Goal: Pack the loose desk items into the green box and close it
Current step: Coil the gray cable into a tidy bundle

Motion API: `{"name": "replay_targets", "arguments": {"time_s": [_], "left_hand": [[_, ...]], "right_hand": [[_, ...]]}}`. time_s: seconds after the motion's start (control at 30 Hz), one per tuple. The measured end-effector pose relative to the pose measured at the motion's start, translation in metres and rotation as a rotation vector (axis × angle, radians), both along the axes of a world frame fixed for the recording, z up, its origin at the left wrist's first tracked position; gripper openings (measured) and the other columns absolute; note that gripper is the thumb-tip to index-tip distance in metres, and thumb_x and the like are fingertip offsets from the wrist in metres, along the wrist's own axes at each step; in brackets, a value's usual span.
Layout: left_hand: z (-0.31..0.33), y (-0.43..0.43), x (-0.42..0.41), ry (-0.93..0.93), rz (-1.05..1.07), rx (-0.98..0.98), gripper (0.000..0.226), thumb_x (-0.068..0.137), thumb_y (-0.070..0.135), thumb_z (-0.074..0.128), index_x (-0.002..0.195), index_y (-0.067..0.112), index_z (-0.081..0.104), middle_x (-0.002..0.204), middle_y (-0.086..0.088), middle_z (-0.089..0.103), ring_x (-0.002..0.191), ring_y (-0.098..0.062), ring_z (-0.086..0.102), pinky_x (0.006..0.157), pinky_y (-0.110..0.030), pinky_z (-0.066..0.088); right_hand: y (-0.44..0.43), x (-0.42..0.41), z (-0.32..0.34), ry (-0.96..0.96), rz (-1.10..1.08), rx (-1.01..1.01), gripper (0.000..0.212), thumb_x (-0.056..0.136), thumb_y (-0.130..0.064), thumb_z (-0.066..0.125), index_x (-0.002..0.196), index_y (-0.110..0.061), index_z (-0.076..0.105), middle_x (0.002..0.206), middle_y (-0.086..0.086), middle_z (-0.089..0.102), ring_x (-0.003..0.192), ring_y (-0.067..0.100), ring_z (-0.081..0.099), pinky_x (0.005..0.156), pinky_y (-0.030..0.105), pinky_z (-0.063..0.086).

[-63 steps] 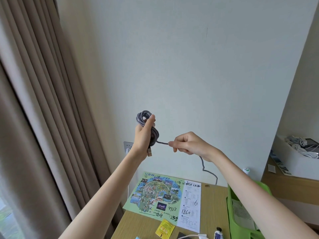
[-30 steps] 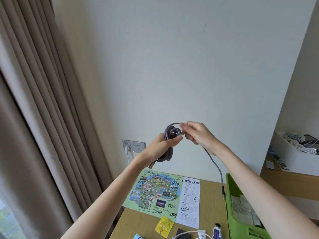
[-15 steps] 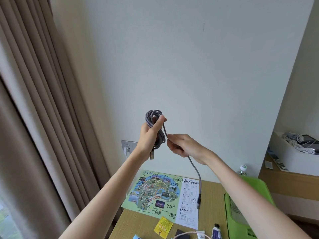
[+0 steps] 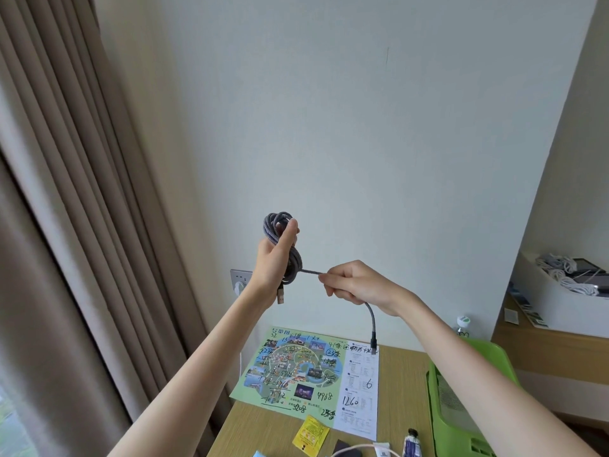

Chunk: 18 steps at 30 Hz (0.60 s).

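My left hand [image 4: 275, 262] is raised in front of the wall and grips a coil of grey braided cable [image 4: 280, 240]; one plug hangs below the hand. My right hand [image 4: 352, 283] pinches the same cable's free stretch just right of the coil, pulled level and taut. The short loose end curves down from that hand, its plug dangling above the desk. The green box [image 4: 443, 413] stands open at the lower right, partly hidden by my right forearm, with paper inside.
On the wooden desk [image 4: 400, 390] lie a colourful map sheet [image 4: 308, 374], a yellow packet [image 4: 311, 433], a small tube [image 4: 412, 443], a white cable [image 4: 369, 450] and a dark item. Curtains hang left. A wall socket [image 4: 239, 282] sits behind my left wrist. A shelf with a white tray [image 4: 560, 301] is right.
The right hand has wound another turn onto the coil and now pulls the cable sideways, level and taut. The hanging free end has become shorter.
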<state>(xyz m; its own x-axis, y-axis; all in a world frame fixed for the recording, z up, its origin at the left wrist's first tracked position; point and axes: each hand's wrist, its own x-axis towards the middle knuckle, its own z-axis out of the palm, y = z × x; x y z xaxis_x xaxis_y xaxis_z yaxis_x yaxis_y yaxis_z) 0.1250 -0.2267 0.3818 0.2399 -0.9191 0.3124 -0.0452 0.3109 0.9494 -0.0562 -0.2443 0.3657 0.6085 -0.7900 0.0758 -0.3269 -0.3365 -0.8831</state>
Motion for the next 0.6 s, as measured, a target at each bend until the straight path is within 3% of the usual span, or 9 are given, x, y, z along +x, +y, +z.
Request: {"name": "replay_targets", "arguments": {"time_s": [0.13, 0.23, 0.37, 0.4, 0.47, 0.53, 0.6], "left_hand": [[-0.001, -0.001, 0.014, -0.181, -0.044, -0.003, 0.029, 0.093, 0.047, 0.055, 0.09, 0.019, 0.062, 0.077, 0.006, 0.051, 0.07, -0.01, 0.047, 0.068, -0.022, 0.039], [-0.003, 0.001, 0.018, -0.381, -0.218, 0.032, 0.026, 0.095, 0.038, 0.058, 0.081, 0.016, 0.056, 0.068, 0.008, 0.049, 0.063, -0.007, 0.047, 0.062, -0.016, 0.04], [-0.004, 0.008, 0.005, -0.555, -0.543, -0.036, 0.034, 0.092, 0.029, 0.063, 0.098, -0.003, 0.054, 0.072, -0.001, 0.046, 0.062, -0.01, 0.04, 0.059, -0.019, 0.035], [-0.004, 0.01, 0.001, -0.593, -0.611, -0.051, 0.029, 0.092, 0.025, 0.064, 0.103, -0.001, 0.057, 0.073, 0.007, 0.049, 0.061, -0.008, 0.04, 0.06, -0.019, 0.033], [-0.005, 0.011, -0.004, -0.635, -0.716, -0.048, 0.013, 0.093, 0.016, 0.064, 0.106, 0.02, 0.063, 0.076, 0.023, 0.057, 0.064, 0.004, 0.047, 0.066, -0.013, 0.037], [-0.008, 0.013, -0.006, -0.62, -0.726, 0.025, 0.022, 0.091, 0.016, 0.067, 0.102, 0.035, 0.06, 0.083, 0.027, 0.06, 0.074, 0.008, 0.053, 0.073, -0.012, 0.041], [-0.012, 0.012, -0.007, -0.588, -0.671, 0.094, 0.032, 0.088, 0.022, 0.071, 0.114, 0.024, 0.053, 0.096, 0.019, 0.059, 0.087, 0.003, 0.055, 0.081, -0.016, 0.043]], "right_hand": [[-0.004, -0.012, 0.007, -0.024, -0.062, -0.03, 0.025, 0.092, -0.029, 0.064, 0.081, -0.008, 0.069, 0.05, -0.009, 0.04, 0.043, 0.005, 0.03, 0.044, 0.017, 0.022], [-0.009, -0.017, 0.015, -0.074, -0.131, -0.071, 0.022, 0.088, -0.026, 0.069, 0.094, -0.005, 0.07, 0.053, -0.006, 0.048, 0.048, 0.006, 0.036, 0.043, 0.014, 0.024], [-0.011, -0.014, 0.027, -0.09, -0.095, -0.098, 0.022, 0.087, -0.03, 0.071, 0.102, -0.013, 0.069, 0.051, -0.002, 0.052, 0.043, 0.005, 0.035, 0.043, 0.012, 0.027], [-0.01, -0.013, 0.028, -0.07, -0.074, -0.103, 0.023, 0.086, -0.029, 0.072, 0.103, -0.014, 0.069, 0.051, -0.003, 0.052, 0.042, 0.004, 0.037, 0.043, 0.01, 0.029], [-0.009, -0.012, 0.028, -0.019, -0.042, -0.107, 0.024, 0.085, -0.023, 0.073, 0.105, -0.012, 0.068, 0.056, 0.001, 0.055, 0.044, 0.004, 0.042, 0.047, 0.008, 0.032], [-0.008, -0.012, 0.027, 0.018, -0.019, -0.107, 0.022, 0.086, -0.018, 0.072, 0.105, -0.009, 0.067, 0.063, 0.006, 0.058, 0.048, 0.007, 0.044, 0.049, 0.009, 0.034], [-0.007, -0.013, 0.025, 0.036, -0.012, -0.105, 0.018, 0.087, -0.016, 0.07, 0.102, -0.007, 0.066, 0.064, 0.008, 0.056, 0.049, 0.008, 0.042, 0.05, 0.012, 0.034]]}}
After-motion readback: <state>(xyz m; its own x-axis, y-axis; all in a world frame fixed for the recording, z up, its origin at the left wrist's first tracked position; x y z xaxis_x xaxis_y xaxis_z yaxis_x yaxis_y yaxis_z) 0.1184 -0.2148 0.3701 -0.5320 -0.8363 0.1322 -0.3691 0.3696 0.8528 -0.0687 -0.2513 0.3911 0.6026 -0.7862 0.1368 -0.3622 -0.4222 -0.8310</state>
